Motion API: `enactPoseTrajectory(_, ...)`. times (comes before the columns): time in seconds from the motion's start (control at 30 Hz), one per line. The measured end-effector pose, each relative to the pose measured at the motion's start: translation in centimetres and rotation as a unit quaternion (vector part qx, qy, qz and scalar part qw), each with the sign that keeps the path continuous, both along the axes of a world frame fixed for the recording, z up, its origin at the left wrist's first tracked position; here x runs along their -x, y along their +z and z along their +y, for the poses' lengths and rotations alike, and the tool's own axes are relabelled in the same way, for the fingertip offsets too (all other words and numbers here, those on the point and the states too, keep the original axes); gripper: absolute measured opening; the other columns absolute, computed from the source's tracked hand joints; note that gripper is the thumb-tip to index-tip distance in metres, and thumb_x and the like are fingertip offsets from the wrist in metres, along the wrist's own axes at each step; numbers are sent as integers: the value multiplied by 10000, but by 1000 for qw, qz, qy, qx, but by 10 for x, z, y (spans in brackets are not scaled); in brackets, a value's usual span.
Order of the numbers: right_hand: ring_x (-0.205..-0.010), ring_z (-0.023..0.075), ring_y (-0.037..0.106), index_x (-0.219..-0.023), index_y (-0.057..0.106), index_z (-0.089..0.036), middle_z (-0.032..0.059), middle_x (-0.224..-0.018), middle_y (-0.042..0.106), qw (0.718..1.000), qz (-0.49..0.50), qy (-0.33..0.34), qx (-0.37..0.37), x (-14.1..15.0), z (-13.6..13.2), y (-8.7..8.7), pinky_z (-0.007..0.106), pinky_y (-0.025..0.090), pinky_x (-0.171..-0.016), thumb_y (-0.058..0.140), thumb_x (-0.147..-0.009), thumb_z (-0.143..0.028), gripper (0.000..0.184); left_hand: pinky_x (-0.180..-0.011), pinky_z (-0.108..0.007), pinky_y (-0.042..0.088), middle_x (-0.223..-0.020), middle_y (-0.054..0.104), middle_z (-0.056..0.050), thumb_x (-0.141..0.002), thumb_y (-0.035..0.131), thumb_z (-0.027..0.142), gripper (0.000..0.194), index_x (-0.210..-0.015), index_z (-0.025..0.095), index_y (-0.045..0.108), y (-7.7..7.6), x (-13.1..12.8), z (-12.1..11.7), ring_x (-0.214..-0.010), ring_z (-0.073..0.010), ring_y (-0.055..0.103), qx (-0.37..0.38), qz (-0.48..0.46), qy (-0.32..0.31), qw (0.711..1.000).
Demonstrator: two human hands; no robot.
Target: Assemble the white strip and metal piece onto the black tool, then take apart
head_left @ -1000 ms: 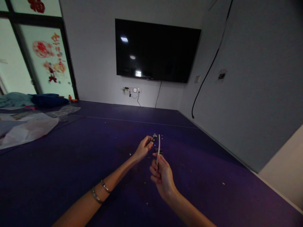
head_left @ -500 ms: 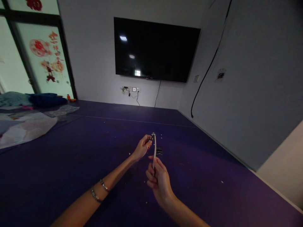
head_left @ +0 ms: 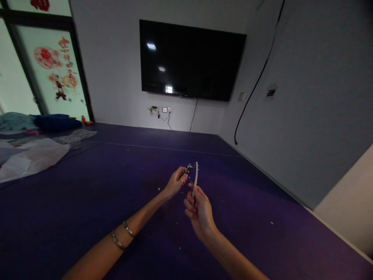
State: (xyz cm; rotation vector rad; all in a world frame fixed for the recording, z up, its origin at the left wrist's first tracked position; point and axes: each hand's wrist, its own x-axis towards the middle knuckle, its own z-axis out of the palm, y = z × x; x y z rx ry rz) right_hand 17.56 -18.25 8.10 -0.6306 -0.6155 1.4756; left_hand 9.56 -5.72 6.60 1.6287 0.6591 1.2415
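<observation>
My left hand [head_left: 176, 182] is closed around the dark handle of a small tool with a shiny metal head [head_left: 189, 167]; its exact kind is too small to make out. In my right hand [head_left: 201, 206], pinched between thumb and fingers, a thin, slightly bent white strip [head_left: 196, 171] stands nearly upright. Its upper end is just right of the metal head, with a small gap between them. The strip's lower part is hidden in my fingers. Small white bits [head_left: 159, 189] lie scattered on the purple floor [head_left: 140, 241] below.
A black television [head_left: 192, 60] hangs on the far wall, with sockets and cords [head_left: 164, 110] underneath. One long black cable [head_left: 253, 91] dangles along the right wall. Plastic sheeting [head_left: 35, 157] and dark blue cloth [head_left: 58, 122] lie at the left, near a glass door [head_left: 55, 74].
My right hand has moved slightly right and up, taking the white strip away from the tool's metal head. My left hand has stayed almost still.
</observation>
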Motion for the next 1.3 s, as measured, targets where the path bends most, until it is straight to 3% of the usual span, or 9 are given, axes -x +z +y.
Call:
enactPoseTrajectory(0.2,-364,14,198,-889,502,-209,-105,-514,339,999,-11,19,23,5,-6,-4,155,53,-350,613,-709,-374,268,-500,-192,289,-608,399,62,-775,488,255,128,-866,166,473,1,-1,-2,-516,-67,353,6,-3,9,1000)
enactPoseTrajectory(0.37,-368,15,176,-878,501,-210,-109,-505,327,1000,-3,-6,1,3,-2,0,159,46,-353,625,-702,-372,270,-524,-196,313,-625,417,55,-775,485,237,126,-879,166,479,1,0,-1,-544,-74,378,-9,4,5,1000)
enactPoseTrajectory(0.53,-356,16,179,-884,503,-215,-109,-500,329,999,-20,24,32,4,-5,-3,164,37,-353,611,-710,-388,268,-501,-192,295,-606,399,62,-775,488,256,131,-876,171,484,-1,-1,3,-512,-69,358,-8,-5,15,1000)
enactPoseTrajectory(0.77,-363,17,171,-878,498,-212,-111,-497,322,1000,-7,-6,14,3,-4,-3,163,39,-357,622,-697,-370,270,-509,-197,311,-600,418,60,-781,487,269,149,-889,167,478,0,1,0,-515,-74,374,-24,5,0,1000)
enactPoseTrajectory(1.3,-367,18,169,-896,494,-221,-112,-498,316,1000,-14,10,23,1,-1,-3,158,33,-358,607,-715,-383,268,-519,-197,307,-595,410,64,-775,489,274,141,-872,172,481,1,1,-2,-512,-73,370,1,-4,8,1000)
